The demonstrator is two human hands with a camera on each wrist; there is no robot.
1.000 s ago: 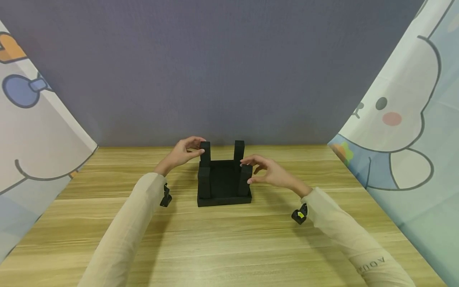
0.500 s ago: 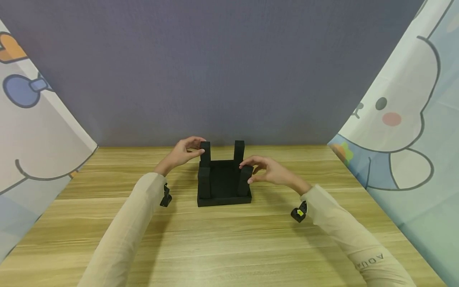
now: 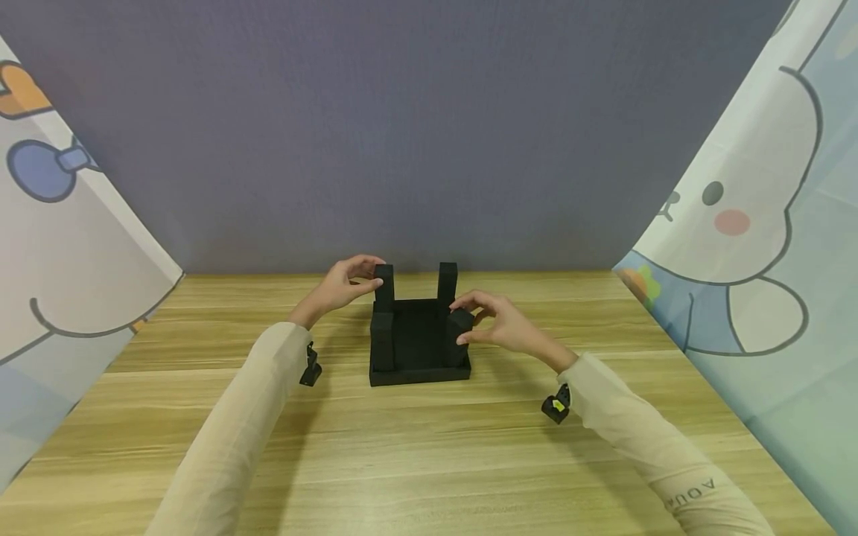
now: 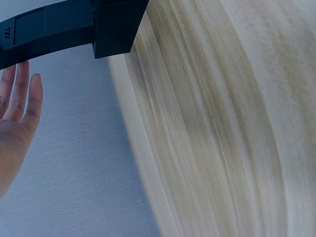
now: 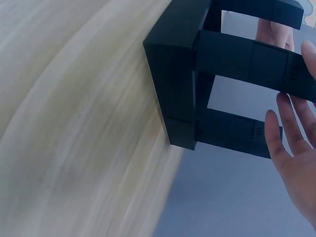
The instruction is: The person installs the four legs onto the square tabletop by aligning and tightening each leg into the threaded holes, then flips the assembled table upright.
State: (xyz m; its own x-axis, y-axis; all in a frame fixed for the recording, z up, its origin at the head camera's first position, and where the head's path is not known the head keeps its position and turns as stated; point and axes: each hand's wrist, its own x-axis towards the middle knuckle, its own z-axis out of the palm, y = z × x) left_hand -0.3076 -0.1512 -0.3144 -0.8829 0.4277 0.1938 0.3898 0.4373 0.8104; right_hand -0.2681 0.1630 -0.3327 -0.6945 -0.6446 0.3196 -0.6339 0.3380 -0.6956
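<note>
A black square tray-like base (image 3: 418, 376) lies on the table with an upright black post at each corner. My left hand (image 3: 343, 286) holds the top of the back left post (image 3: 385, 292), thumb in front and fingers behind. With thumb and fingertips, my right hand (image 3: 501, 322) pinches the upper end of the front right post (image 3: 458, 344), which looks slightly turned. The front left post (image 3: 382, 344) and back right post (image 3: 447, 283) stand untouched. In the right wrist view the right fingers (image 5: 292, 123) lie along the post, near its top.
The wooden table (image 3: 415, 454) stretches around the base, its back edge meeting a grey panel (image 3: 402, 134). Cartoon-printed cloths (image 3: 751, 186) hang at both sides. Small black wrist cameras (image 3: 557, 406) sit under the sleeves.
The front right post has twisted a little in my right hand, whose thumb has shifted slightly left. My left hand keeps its hold on the back left post.
</note>
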